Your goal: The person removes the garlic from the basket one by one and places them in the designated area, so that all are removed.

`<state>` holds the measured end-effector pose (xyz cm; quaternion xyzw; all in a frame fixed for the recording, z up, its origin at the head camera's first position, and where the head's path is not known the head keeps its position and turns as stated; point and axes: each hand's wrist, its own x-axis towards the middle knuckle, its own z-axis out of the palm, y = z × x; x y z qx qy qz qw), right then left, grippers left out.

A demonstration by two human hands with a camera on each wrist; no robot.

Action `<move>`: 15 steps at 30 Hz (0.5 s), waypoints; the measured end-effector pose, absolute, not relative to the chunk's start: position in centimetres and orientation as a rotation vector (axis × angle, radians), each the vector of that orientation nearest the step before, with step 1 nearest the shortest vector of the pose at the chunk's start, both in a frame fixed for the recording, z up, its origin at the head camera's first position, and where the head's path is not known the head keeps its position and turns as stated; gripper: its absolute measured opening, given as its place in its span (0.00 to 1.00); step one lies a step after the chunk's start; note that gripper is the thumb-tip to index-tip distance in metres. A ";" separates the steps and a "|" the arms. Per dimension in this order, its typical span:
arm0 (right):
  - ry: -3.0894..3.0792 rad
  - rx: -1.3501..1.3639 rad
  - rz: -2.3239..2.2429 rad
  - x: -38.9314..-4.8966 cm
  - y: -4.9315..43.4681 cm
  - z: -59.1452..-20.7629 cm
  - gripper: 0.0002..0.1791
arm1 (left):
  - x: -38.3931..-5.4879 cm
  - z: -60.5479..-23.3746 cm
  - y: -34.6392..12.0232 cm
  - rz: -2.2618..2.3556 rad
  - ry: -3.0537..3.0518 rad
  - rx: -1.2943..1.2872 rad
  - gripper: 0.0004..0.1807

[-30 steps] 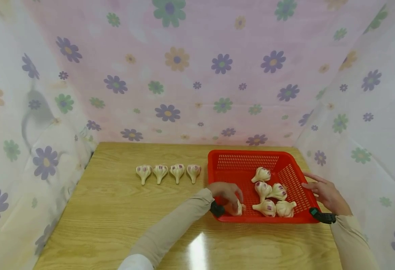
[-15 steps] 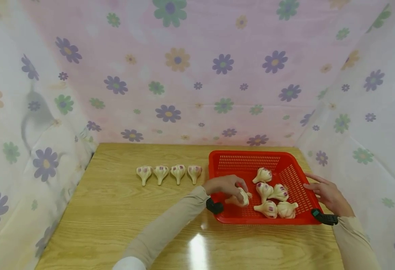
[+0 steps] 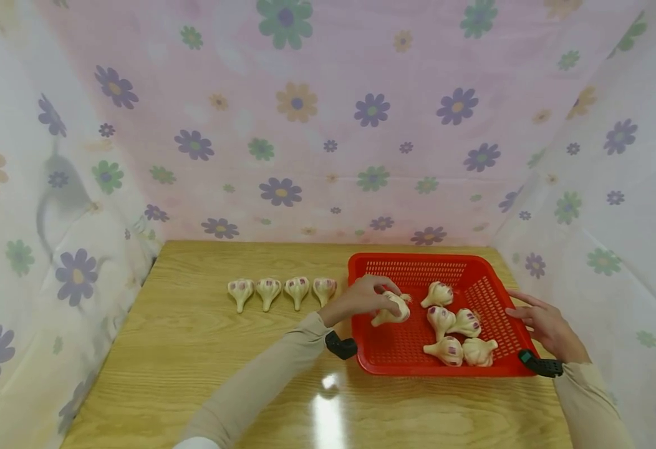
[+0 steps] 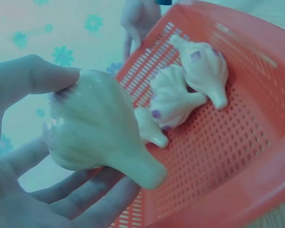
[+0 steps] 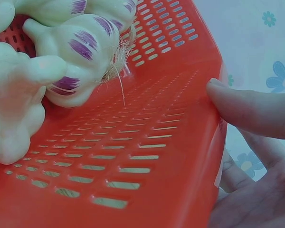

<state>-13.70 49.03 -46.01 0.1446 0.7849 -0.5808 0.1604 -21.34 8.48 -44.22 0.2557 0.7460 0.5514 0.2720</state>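
Left hand (image 3: 364,298) grips one garlic bulb (image 4: 97,123) between the red basket's (image 3: 418,370) left edge (image 3: 353,269) and five bulbs (image 3: 441,320); relaxed right hand (image 3: 549,327) touches the right rim (image 5: 202,164). Four bulbs (image 3: 269,292) line the table (image 3: 193,349).

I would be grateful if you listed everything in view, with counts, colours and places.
Wood-grain table: one, light brown, under the basket.
Basket: one, red, on the table's right side.
Row of garlic bulbs: four, cream and purple, on the table, left of the basket.
Loose garlic bulbs: five, cream and purple, inside the basket.
Held garlic bulb: one, cream, over the basket's left part.
Flower-print sheeting: three faces, pink and white, behind and beside the table.
Wrist cameras: two, black, at the wrists.
Sleeves: two, beige.
Left hand: one, holding a bulb.
Right hand: one, touching the basket's right rim.
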 end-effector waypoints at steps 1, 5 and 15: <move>2.244 0.418 -1.655 -13.7 49.1 -46.0 0.43 | -21.4 -44.1 8.3 1.504 2.016 0.689 0.16; 2.236 0.435 -1.668 -13.7 49.2 -46.1 0.43 | -21.5 -43.6 7.4 1.566 2.053 0.715 0.17; 2.241 0.427 -1.680 -13.7 49.0 -46.1 0.42 | -21.5 -43.4 5.6 1.670 1.996 0.721 0.21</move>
